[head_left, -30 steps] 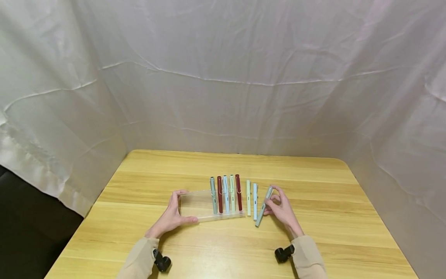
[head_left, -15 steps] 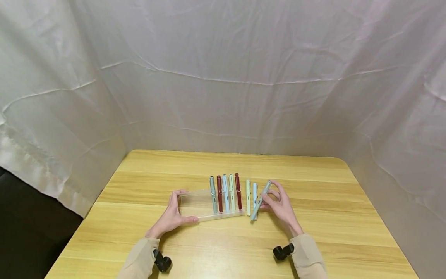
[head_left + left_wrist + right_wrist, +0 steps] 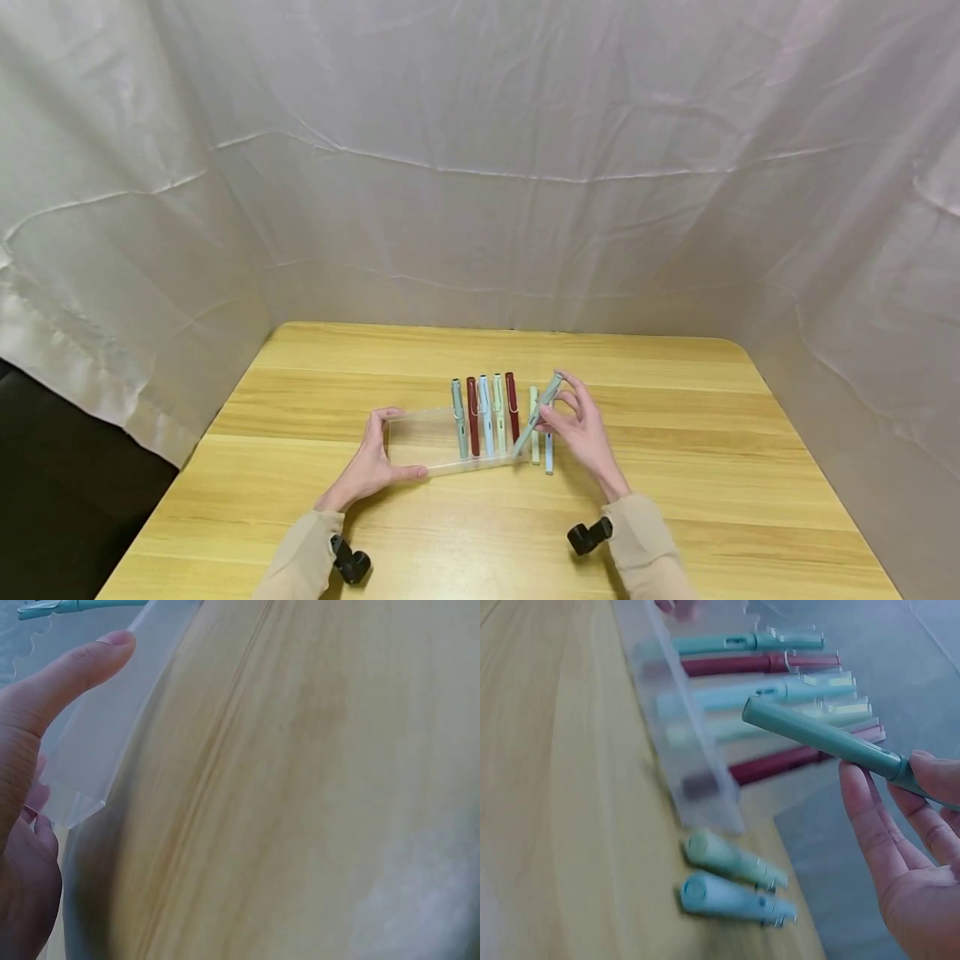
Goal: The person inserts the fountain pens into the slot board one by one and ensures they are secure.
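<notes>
"Where's the grey-green pen (image 3: 823,740)?"
"At the clear rack's (image 3: 459,467) right end, pinched by the right hand (image 3: 587,435); the left hand (image 3: 372,467) grips the opposite end."
"The risk?"
"Coming in tilted, it could knock the end red pen (image 3: 512,398)."
"Pointing?"
"Aslant, barrel end down toward the rack's near edge."

The pen (image 3: 815,735) in your right hand (image 3: 581,429) is grey-green. Toward the right edge of your clear holder (image 3: 418,442), from the left, come a grey-green pen (image 3: 459,423), dark red pen (image 3: 473,427), light blue pen (image 3: 487,429), pale green pen (image 3: 500,427) and second dark red pen (image 3: 513,417). Past that edge, one pen (image 3: 536,452) is pale green, the outer pen (image 3: 549,460) light blue. Your table (image 3: 465,533) is yellow-tan with wood grain.
</notes>
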Motion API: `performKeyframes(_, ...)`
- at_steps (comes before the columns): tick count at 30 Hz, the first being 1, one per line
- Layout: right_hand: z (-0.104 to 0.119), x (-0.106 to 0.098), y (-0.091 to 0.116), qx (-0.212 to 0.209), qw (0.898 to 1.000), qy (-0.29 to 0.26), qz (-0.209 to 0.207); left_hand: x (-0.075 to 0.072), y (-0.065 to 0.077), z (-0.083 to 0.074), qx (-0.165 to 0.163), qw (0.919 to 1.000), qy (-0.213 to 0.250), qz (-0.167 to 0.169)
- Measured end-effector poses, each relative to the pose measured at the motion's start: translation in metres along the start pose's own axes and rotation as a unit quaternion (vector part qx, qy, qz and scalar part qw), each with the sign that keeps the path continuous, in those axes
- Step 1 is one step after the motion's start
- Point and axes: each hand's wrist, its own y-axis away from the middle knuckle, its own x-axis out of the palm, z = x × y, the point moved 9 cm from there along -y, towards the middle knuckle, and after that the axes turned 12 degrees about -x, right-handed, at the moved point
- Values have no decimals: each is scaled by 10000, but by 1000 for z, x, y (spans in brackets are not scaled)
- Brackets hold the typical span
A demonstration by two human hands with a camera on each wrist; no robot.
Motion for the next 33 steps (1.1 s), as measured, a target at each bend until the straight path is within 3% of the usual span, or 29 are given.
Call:
performKeyframes(11, 26, 41, -13, -827, 9952, 484, 185, -2, 0, -2, 165, 9998, -59, -118)
performKeyframes(22, 27, 74, -11, -915, 9886, 1158, 304, 0, 1, 0, 136, 9999, 95, -8)
performKeyframes(33, 31, 102, -11, -1431, 9790, 1347, 543, -1, 1, 0, 152, 9999, 73, 13)
